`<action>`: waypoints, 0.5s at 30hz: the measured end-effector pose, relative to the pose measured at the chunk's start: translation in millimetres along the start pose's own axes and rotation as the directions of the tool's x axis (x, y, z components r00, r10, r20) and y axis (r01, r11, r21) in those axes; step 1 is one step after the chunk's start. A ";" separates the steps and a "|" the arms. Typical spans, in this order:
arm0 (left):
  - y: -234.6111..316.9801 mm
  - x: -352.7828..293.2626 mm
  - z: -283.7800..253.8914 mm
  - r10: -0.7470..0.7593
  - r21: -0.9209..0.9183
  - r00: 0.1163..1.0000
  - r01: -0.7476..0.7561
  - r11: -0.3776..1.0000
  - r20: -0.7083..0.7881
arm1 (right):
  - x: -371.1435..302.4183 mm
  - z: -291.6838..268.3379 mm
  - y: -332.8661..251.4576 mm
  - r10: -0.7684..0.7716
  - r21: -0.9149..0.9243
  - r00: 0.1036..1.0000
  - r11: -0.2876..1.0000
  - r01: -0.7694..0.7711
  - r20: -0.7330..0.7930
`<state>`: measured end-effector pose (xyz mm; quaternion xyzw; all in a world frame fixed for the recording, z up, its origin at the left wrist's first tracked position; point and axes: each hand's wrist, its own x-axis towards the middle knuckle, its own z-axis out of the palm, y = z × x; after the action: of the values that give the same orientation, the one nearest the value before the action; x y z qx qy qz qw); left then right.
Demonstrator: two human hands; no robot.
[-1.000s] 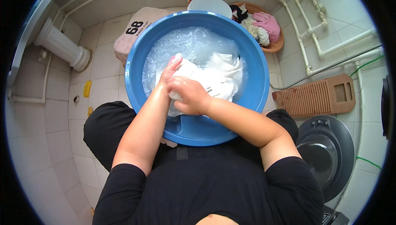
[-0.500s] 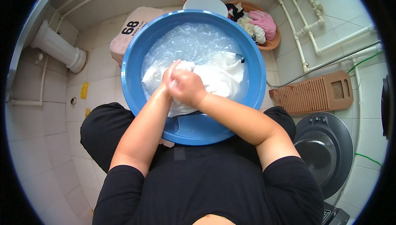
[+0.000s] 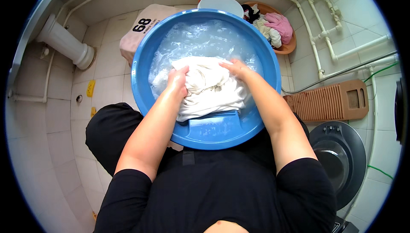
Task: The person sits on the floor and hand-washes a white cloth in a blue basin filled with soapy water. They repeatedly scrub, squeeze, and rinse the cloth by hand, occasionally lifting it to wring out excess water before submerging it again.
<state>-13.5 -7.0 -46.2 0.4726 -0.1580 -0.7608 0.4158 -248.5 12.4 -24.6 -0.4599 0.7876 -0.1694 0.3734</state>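
A large blue basin of sudsy water stands between my knees. Bunched white cloth, some garment whose kind I cannot make out, lies in its near half, partly over the built-in washboard at the front wall. My left hand is closed on the left side of the cloth. At its upper right edge, my right hand grips the fabric between thumb and fingers. The hands are apart, with the cloth gathered between them. Its lower folds hide part of the washboard.
Beyond the basin are a white round lid or tub and an orange-brown basin of clothes. A pink cloth-covered thing stands at the far left. On the right lie a brown washboard and a dark grey basin.
My hands were pressed together over the cloth at the left; now they are apart, the right one moved to the right. The cloth has been drawn nearer and bunched up.
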 end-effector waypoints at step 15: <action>36.4 -77.3 45.3 -0.084 0.007 0.924 0.088 0.996 0.374 | -139.9 53.1 -108.0 -0.953 -0.020 0.250 0.257 0.966 -0.173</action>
<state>-18.4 24.6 45.1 0.3234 -0.2096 -0.8551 0.3469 -102.7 79.4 66.6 -0.8121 0.3625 -0.4306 0.1536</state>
